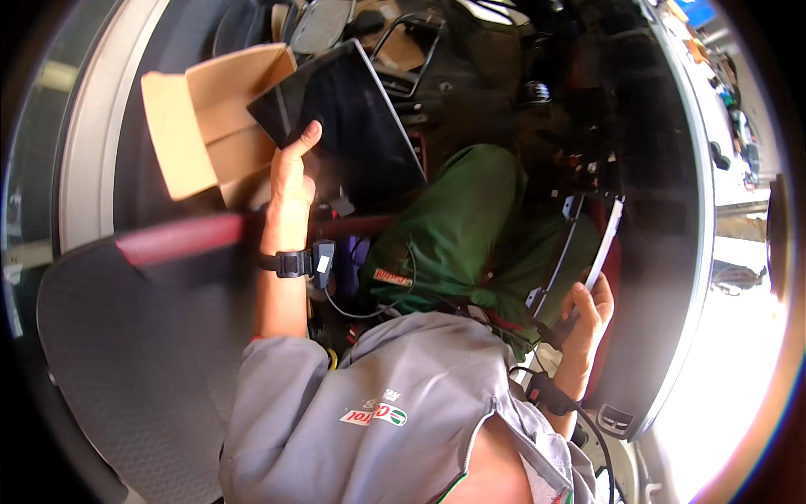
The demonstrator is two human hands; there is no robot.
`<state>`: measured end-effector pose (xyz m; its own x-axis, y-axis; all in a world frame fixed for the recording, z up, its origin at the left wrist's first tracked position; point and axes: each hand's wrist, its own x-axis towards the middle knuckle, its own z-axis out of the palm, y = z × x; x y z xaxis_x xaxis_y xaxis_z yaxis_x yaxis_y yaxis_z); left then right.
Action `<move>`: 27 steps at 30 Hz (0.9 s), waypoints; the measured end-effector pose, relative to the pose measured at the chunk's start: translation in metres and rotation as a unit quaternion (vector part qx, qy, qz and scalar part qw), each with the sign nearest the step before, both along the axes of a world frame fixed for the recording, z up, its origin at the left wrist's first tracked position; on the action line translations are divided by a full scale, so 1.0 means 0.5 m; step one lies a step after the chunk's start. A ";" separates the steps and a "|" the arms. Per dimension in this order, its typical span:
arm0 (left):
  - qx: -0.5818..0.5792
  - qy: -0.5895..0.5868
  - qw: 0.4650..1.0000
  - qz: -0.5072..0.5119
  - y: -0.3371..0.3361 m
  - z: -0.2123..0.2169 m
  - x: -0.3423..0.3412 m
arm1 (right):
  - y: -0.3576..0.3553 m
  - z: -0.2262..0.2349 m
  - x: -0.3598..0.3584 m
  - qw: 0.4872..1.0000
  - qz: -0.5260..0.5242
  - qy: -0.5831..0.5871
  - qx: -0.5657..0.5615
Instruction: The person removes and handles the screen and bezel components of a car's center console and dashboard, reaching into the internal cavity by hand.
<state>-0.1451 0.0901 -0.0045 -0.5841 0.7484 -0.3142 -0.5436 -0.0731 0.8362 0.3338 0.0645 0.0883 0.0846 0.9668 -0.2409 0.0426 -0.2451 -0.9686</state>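
My left hand [294, 168] grips a flat black display screen [348, 118] by its near left edge. The thumb lies over the glossy face, and the other fingers are hidden behind it. Low on the right, my right hand [590, 304] is closed around the near end of a thin dark frame [611, 231] with a bright edge and small metal tabs. The frame stands tilted beside my right leg, well apart from the screen. What the inner side of the frame looks like cannot be made out.
An opened cardboard box [180, 139] stands behind the screen on the left. Below it is a dark seat [143, 353] with a red strip. Loose trim parts [411, 46] lie ahead, and a dark door panel [663, 252] rises on the right. Cables run from both wrists.
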 end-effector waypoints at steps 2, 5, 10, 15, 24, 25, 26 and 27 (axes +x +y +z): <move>0.003 0.025 1.000 0.015 -0.066 0.038 -0.002 | 0.007 0.000 -0.002 1.000 0.010 -0.009 -0.002; 0.025 0.096 0.995 0.018 -0.170 0.122 0.023 | 0.021 -0.008 0.005 0.999 0.045 -0.013 -0.002; -0.101 0.213 0.969 0.069 -0.345 0.179 0.079 | 0.047 0.000 -0.022 0.993 0.115 0.011 0.002; -0.213 0.261 0.941 -0.013 -0.435 0.204 0.164 | 0.064 0.015 -0.026 0.984 0.172 0.027 0.020; -0.315 0.201 0.927 -0.015 -0.511 0.133 0.187 | 0.059 0.025 -0.033 0.982 0.186 0.015 0.007; -0.324 0.201 0.924 -0.005 -0.531 0.125 0.177 | 0.060 0.029 -0.031 0.982 0.190 0.006 -0.006; -0.328 0.199 0.924 -0.002 -0.549 0.113 0.172 | 0.062 0.022 -0.029 0.982 0.185 0.017 -0.008; -0.333 0.206 0.920 0.000 -0.565 0.110 0.176 | 0.064 0.015 -0.029 0.981 0.190 0.028 -0.008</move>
